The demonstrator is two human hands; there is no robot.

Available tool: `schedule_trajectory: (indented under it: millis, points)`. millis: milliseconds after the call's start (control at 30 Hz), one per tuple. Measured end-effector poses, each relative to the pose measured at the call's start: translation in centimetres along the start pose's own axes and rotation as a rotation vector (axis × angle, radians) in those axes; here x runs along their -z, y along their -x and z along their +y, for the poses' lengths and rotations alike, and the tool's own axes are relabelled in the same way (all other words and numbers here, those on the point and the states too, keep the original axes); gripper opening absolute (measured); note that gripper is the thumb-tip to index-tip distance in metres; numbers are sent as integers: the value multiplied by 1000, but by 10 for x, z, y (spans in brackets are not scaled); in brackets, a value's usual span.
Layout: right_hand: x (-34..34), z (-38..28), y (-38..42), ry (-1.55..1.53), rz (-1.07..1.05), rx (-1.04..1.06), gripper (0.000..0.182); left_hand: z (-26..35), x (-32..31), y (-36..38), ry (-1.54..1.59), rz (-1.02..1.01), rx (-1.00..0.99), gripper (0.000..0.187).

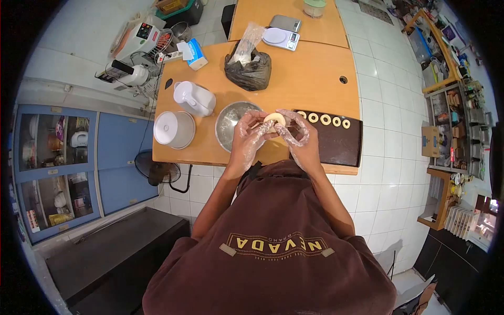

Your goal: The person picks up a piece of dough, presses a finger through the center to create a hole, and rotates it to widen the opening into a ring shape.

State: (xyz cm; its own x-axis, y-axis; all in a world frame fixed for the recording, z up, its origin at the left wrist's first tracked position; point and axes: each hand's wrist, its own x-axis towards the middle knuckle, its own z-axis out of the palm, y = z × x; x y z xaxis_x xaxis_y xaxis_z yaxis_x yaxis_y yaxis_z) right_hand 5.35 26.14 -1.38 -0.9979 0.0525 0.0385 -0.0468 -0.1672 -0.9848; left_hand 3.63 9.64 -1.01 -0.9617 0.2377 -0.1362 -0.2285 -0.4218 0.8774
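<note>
A pale ring of dough (274, 118) is held up between my two hands, just over the table's front edge. My left hand (248, 135) has its fingers closed round the ring's left side. On the right side, my right hand (299, 137) grips the same ring with thumb and fingers. White flour-like residue covers both hands. Left of them, partly behind my left hand, is a metal bowl (227, 122) dusted with white powder. A dark baking tray (336, 143) lies to the right, with several dough rings (325, 119) in a row along its far edge.
On the wooden table (310, 68) stand a white lidded container (175, 129), a white pitcher (195, 98), a black plastic bag (248, 72), a blue-and-white carton (196, 54) and a kitchen scale (281, 38). A black fan (156, 168) sits below the left edge.
</note>
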Motion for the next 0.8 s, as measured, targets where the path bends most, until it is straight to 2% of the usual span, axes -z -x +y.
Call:
schedule_trajectory:
  millis: [67,167,367,433,533,667,800]
  points:
    - [1,0,0,14,-8,6,29,-1,1,1,28,-14,15,32]
    - [8,-3,0,58,-46,18,30,1,-3,3,-115,-14,-23,25]
    - [9,-2,1,43,-40,64,31,15,-8,3,-319,-36,-33,29]
    - [6,-4,2,-6,0,68,32,13,-9,3,-315,-32,-52,28]
    - [14,-3,0,101,-74,59,29,11,-8,4,-302,-4,-76,26]
    - [8,-3,2,-14,-22,33,32,10,-15,6,-114,56,-64,29]
    - [5,0,4,-63,-40,-28,37,11,-14,9,-119,89,-33,32]
